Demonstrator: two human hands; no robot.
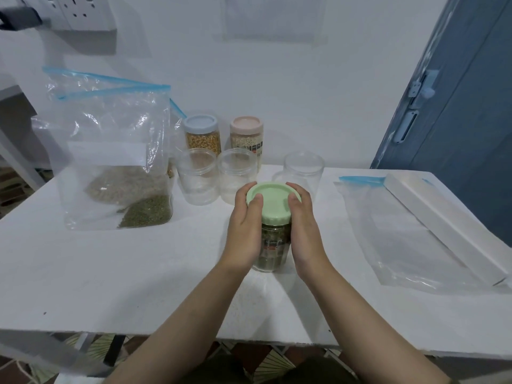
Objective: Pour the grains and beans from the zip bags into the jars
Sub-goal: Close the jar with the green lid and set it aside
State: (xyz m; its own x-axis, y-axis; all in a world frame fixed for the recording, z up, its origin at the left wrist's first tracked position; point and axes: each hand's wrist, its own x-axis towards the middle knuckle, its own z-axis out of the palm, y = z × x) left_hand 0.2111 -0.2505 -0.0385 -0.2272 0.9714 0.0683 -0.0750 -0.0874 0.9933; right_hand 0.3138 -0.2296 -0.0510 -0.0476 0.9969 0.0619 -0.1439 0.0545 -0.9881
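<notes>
A clear jar (273,249) of dark green beans with a pale green lid (273,202) stands at the table's middle. My left hand (245,231) grips its left side, fingers curled over the lid's rim. My right hand (303,231) grips the right side the same way. At the left stand zip bags (110,151), one holding green beans and another pale grains. Behind the held jar are three lidless jars (197,178) (237,176) (304,170) that look empty. Further back stand a blue-lidded jar (202,134) of yellow grains and a pink-lidded jar (246,133) of pale grains.
A flat, apparently empty zip bag (401,239) lies at the right on the white table (138,273), partly under a long white box (448,225). A blue door (465,106) stands at the right. Wall sockets (77,12) sit at the top left.
</notes>
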